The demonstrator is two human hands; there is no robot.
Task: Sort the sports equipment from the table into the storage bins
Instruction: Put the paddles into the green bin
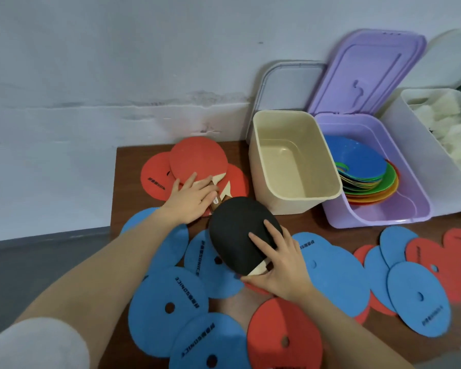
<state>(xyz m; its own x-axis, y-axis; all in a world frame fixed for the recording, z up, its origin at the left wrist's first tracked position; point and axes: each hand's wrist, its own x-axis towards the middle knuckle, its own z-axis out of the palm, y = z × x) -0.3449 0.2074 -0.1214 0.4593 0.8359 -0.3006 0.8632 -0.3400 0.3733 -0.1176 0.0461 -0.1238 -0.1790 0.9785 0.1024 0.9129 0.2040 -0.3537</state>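
**Both hands on paddles, beige bin waiting**

Nearest the camera were blue discs (168, 307) and a red disc (284, 339), flat foam-looking rounds with a small hole each, overlapping along the table's (399, 339) front edge. Right hand (280, 270) gripped the black paddle (240, 230) at the neck, thumb under the pale handle and fingers spread on the rubber face, lifted just above the discs mid-table. Left hand (190, 199) lay over the handles of the red paddles (198, 158) piled near the back left corner, fingers fairly straight; whether it actually pinched one, I couldn't tell.

Risks as I read them: that pile looked loose, so pulling one handle could drag the others or slide a disc off the left edge. The black paddle could also clip the rim of the empty beige bin (294, 161) on the way in. The purple bin (407, 209) beside it already held stacked coloured cones (365, 171).
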